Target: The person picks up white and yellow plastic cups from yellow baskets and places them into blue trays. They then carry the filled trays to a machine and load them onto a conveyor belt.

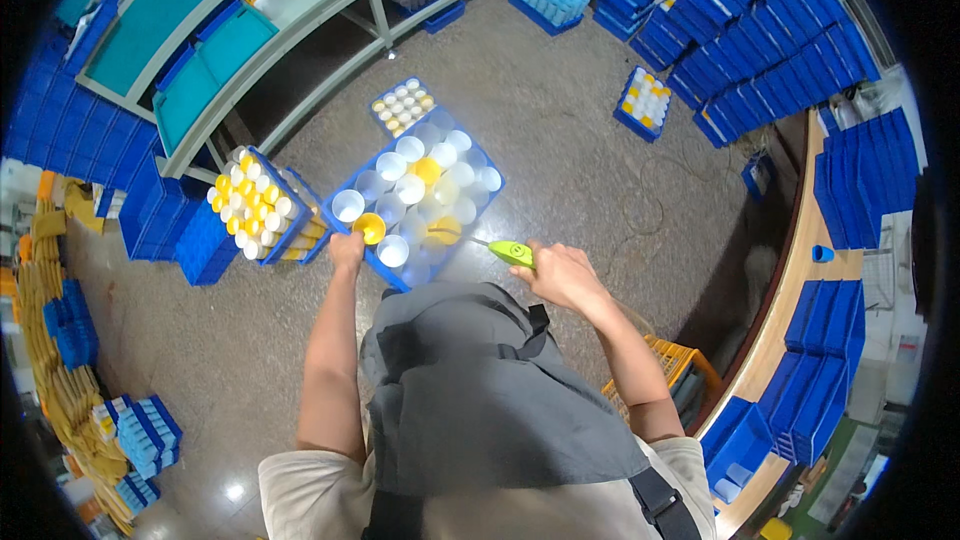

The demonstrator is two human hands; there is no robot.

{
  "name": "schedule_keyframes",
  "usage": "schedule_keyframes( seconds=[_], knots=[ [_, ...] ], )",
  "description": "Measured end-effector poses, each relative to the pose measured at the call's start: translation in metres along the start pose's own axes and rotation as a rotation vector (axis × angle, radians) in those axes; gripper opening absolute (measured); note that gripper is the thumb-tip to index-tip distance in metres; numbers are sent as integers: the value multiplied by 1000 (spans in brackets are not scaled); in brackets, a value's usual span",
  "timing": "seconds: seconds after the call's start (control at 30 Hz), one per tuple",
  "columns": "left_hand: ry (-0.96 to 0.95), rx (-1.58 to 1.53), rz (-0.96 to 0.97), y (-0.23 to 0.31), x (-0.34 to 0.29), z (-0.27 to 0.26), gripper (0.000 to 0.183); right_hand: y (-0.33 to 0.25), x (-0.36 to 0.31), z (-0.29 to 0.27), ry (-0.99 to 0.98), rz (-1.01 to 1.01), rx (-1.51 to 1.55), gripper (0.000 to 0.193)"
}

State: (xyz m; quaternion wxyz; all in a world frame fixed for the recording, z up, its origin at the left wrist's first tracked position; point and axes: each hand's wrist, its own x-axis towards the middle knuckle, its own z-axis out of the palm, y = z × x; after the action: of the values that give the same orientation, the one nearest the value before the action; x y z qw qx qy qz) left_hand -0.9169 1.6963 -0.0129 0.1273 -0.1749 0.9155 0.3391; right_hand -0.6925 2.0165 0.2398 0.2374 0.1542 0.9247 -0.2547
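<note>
My left hand (347, 250) is closed on the near left edge of a blue crate (400, 285). Inside the crate stand rows of cup-like pieces, mostly white or translucent, among them a yellow cup (369, 229) right beside my fingers. In my right hand (562, 275) is a lime-green-handled tool (512, 253) with a thin metal rod. The rod points left, its tip by the crate's right side near another yellow cup (444, 231). Whether the tip touches that cup, I cannot tell. My fingers hide part of the handle.
Left of the crate is a stack of blue trays with white and yellow cups (250, 202); a smaller filled tray (403, 106) lies beyond it. Stacked blue crates (775, 40) line the far right. A wooden bench (835, 265) runs along the right, near an orange-yellow plastic crate (672, 358).
</note>
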Motion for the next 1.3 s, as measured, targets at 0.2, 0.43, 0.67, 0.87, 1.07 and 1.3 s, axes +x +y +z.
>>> schedule_keyframes(
  seconds=[0.2,0.43,0.67,0.87,1.07,1.3],
  knots=[
    [-1,36,-12,5,24,-34,41,22,61,-26,246,87,-141,41],
    [-49,-533,-19,-25,89,-55,39,-22,205,-66,367,104,-242,43],
    [0,-1131,-392,-28,259,-119,47,-97,319,-68,123,210,-144,53],
    [44,-1545,-556,35,448,-133,41,-159,392,-58,240,185,29,50],
    [51,-1349,-51,111,624,-146,52,-184,421,-82,264,267,224,47],
    [-79,-1415,-276,248,716,-129,47,-166,431,-102,379,451,173,52]
  ],
)
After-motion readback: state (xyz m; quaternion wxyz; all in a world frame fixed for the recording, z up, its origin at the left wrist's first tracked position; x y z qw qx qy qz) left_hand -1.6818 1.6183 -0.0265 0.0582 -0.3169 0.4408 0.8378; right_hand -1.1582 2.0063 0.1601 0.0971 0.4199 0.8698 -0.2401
